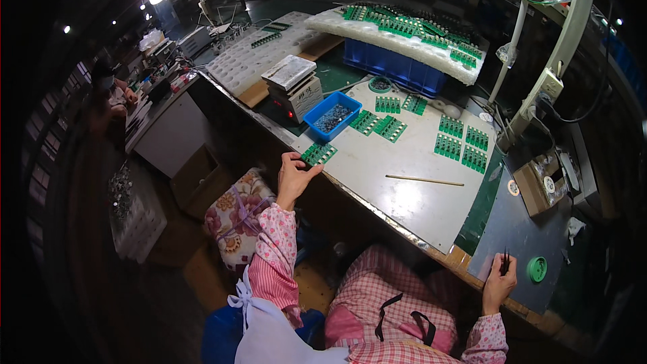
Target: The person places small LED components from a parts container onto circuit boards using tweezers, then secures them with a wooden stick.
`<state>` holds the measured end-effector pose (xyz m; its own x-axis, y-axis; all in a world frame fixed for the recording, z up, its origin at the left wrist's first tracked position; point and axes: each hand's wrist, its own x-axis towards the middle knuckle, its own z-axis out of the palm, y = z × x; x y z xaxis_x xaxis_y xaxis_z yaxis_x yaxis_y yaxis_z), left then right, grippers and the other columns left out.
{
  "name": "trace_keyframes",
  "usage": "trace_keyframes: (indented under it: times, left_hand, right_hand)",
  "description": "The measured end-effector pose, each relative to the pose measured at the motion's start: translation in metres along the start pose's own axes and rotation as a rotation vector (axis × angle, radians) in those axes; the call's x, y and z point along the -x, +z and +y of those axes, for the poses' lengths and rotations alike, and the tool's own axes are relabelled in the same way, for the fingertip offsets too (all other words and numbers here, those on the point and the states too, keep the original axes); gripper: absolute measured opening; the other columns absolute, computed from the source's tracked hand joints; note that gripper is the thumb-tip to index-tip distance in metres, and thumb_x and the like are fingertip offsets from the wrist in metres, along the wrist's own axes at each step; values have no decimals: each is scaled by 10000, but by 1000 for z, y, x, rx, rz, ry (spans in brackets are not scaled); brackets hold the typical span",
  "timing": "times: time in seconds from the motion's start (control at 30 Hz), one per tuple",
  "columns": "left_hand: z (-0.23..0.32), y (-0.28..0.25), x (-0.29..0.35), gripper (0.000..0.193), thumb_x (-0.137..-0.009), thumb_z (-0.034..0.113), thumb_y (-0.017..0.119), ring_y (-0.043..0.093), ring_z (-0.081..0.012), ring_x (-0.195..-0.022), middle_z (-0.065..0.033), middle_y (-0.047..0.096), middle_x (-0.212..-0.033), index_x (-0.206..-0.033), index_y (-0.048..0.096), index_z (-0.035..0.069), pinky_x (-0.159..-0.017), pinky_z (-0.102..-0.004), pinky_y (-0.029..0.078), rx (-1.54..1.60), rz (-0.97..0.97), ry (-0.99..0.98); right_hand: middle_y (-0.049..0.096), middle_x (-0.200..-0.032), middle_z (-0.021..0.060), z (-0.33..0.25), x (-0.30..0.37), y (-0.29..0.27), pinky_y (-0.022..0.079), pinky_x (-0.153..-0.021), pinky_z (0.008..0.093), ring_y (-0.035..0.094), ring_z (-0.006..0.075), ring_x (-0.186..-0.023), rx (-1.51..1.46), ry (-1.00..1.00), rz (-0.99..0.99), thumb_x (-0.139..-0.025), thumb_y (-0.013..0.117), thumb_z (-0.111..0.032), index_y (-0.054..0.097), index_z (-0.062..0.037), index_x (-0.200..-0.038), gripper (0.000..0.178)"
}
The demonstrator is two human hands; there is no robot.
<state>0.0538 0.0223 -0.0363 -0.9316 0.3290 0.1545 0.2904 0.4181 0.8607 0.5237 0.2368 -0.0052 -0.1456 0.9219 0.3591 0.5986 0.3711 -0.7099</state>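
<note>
At the table's front left edge, my left hand (pixel 295 178) pinches the near corner of a green circuit board panel (pixel 319 154). The panel lies beside a blue plastic bin (pixel 332 116) of small loose parts. Far to the right, my right hand (pixel 499 286) is closed round a pair of black tweezers (pixel 506 262), tips pointing away from me. A small round green dish (pixel 537 269) sits just right of that hand. More green board panels (pixel 389 129) lie in the middle of the white tabletop, and another group (pixel 448 146) is further right.
A metal-topped heating unit (pixel 290 74) with a red light stands behind the bin. At the back, a foam sheet (pixel 397 39) piled with boards rests on a blue crate (pixel 391 67). A thin stick (pixel 424 180) lies on the tabletop. To the right are a cardboard box (pixel 534 185) and a metal post (pixel 549 67).
</note>
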Motion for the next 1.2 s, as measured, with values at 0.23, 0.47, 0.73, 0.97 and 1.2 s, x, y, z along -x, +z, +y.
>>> trace_keyframes:
  times: [0.23,0.47,0.73,0.97,1.2]
  left_hand:
    - [18,2,25,703,-743,464,833,631,-157,-651,-74,607,-838,-1117,484,-18,-606,-268,508,156,-15,-179]
    - [2,20,-3,218,-999,295,554,615,-94,-619,13,588,-740,-949,620,93,-528,-213,427,498,-192,-347]
    - [-5,-35,38,154,-1012,267,566,498,-6,-697,73,524,-788,-952,591,128,-610,-188,416,687,-219,-150]
    - [158,46,154,211,-1041,210,500,472,-35,-628,43,499,-719,-904,565,63,-575,-205,398,394,-695,151]
    - [253,179,209,256,-1002,257,552,584,-248,-617,-144,584,-687,-950,567,7,-579,-353,443,-127,-1244,638]
  right_hand:
    - [669,-796,103,-4,5,-1,476,-638,342,637,216,-707,26,-23,-8,-937,645,-160,611,-8,-930,156]
    - [684,-792,114,7,6,-8,507,-664,329,656,196,-710,12,62,50,-910,668,-130,653,-12,-967,132]
    - [684,-900,143,-13,-18,-59,508,-673,388,671,315,-778,12,-11,16,-971,585,-215,632,-31,-1013,194]
    - [601,-983,149,116,-70,-142,496,-777,435,605,344,-916,504,-65,231,-974,543,-160,626,-24,-1122,218]
    - [582,-1029,81,157,-84,-147,495,-796,413,567,283,-966,595,-32,84,-900,646,-184,651,-37,-1096,245]
